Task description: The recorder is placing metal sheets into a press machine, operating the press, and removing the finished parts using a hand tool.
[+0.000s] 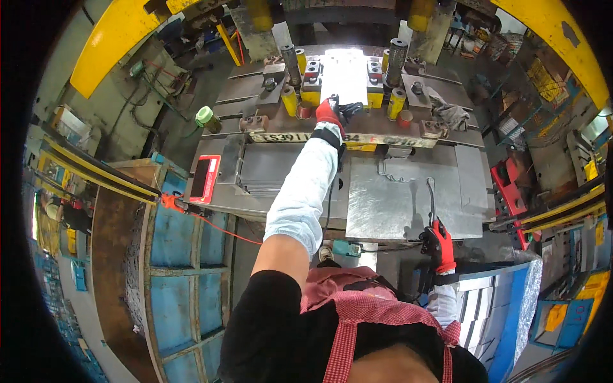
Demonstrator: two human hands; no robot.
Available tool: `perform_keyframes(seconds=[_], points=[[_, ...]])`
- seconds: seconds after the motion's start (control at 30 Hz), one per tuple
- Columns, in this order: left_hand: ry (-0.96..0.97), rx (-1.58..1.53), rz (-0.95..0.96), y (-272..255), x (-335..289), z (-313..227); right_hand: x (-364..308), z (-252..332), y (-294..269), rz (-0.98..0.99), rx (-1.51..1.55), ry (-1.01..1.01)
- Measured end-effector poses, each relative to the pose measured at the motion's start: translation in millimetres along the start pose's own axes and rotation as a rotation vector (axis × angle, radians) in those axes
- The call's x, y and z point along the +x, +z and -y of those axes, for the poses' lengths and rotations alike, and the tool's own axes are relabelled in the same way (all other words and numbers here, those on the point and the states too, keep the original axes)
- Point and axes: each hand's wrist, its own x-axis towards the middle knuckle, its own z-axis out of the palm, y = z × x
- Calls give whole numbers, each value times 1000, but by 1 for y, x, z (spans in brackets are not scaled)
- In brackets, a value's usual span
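Left hand (pixel 338 113): far centre, at the near edge of the bright sheet (pixel 345 73) on the die (pixel 383 121); I can't tell its grip | right hand (pixel 439 247): near right, fingers closed round a metal rod (pixel 431 196).

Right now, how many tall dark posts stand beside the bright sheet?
2. The left post stands left of the bright sheet; the right post stands right of it. Any others farther back may be hidden.
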Motion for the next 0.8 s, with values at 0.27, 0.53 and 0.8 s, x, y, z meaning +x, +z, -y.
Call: perform_keyframes(seconds=[0.27,0.53,0.8], points=[[-77,114,157,10,-93,-26,-3,4,-3,-60,-11,93],[437,948,-360,-112,-265,42,15,-17,-5,65,238,140],[178,2248,-272,-181,-267,77,22,-33,-13,85,179,77]])
